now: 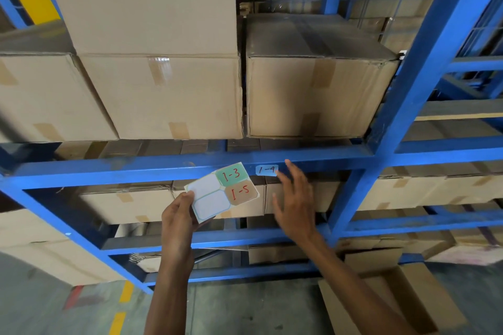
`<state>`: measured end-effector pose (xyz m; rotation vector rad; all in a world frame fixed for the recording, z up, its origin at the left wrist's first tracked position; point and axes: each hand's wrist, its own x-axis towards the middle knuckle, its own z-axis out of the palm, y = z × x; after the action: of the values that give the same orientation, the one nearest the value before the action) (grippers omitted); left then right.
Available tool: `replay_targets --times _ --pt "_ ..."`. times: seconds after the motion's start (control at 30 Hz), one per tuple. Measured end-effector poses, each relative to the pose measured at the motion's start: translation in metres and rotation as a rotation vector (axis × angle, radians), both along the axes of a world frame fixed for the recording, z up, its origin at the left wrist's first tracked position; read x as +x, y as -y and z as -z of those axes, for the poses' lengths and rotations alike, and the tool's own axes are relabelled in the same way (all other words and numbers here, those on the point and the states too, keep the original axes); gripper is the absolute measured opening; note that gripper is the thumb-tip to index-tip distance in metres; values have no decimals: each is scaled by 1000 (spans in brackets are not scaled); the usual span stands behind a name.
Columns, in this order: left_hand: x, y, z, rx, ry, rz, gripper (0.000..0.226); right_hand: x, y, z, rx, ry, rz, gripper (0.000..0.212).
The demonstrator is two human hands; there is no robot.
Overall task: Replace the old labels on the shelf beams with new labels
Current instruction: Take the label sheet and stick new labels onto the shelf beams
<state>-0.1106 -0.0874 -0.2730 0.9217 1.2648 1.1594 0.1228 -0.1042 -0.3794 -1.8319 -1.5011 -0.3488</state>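
My left hand (178, 219) grips a label sheet (221, 192) by its lower left corner, held up in front of the blue shelf beam (136, 168). The sheet carries a green label marked 1-3, a brown label marked 1-5 and two blank spots. A pale blue label (266, 170) with black writing is stuck on the beam just right of the sheet. My right hand (295, 204) is spread with its fingers apart, its fingertips just below and right of that label, holding nothing.
Large taped cardboard boxes (163, 95) fill the shelf above the beam, and smaller boxes sit on the levels below. A blue upright (424, 62) rises at the right. An open cardboard box (392, 299) stands on the grey floor at lower right.
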Motion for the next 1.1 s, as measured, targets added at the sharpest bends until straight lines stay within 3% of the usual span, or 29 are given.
replay_targets --times 0.13,0.37,0.77,0.93,1.1 --pt "-3 -4 -4 3 -13 -12 30 -36 -9 32 -180 2 -97 96" --pt "-16 -9 -8 7 -58 -25 29 -35 -45 51 -413 17 9 123" --pt "-20 -19 -11 10 -78 10 27 -74 -53 37 -298 -222 76 125" --pt "-32 -29 -13 16 -70 16 28 -76 -54 37 -327 -184 116 125" --pt "-36 -32 -16 -5 -23 79 21 -57 -45 43 -471 27 149 119"
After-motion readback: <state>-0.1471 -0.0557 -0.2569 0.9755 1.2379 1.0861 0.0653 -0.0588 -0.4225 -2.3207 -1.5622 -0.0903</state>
